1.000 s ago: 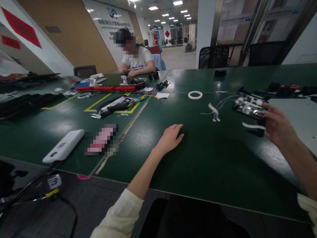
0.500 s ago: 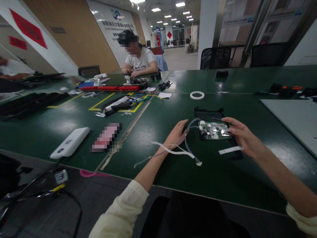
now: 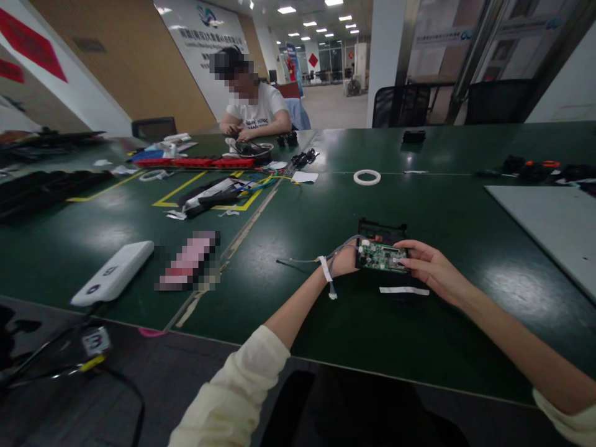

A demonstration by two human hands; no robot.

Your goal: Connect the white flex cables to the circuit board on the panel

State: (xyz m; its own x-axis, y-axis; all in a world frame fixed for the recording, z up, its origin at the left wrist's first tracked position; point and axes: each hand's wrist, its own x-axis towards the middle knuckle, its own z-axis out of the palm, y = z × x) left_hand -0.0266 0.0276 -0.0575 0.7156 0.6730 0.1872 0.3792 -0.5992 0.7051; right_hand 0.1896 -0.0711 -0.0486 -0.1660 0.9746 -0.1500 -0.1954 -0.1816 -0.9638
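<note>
Right hand (image 3: 431, 267): I had the circuit board (image 3: 382, 256) pinched at its right end, over the green table (image 3: 261, 267). Left hand (image 3: 345, 257): at the board's left end, fingers hidden; I could not tell its grip. Board count one, long axis left to right, cabled end pointing left. Outward: one white strip (image 3: 404, 290), one white ring (image 3: 367, 182). Tag (image 3: 96, 340) read "3"; wall sign (image 3: 209, 37) mostly blurred.
</note>
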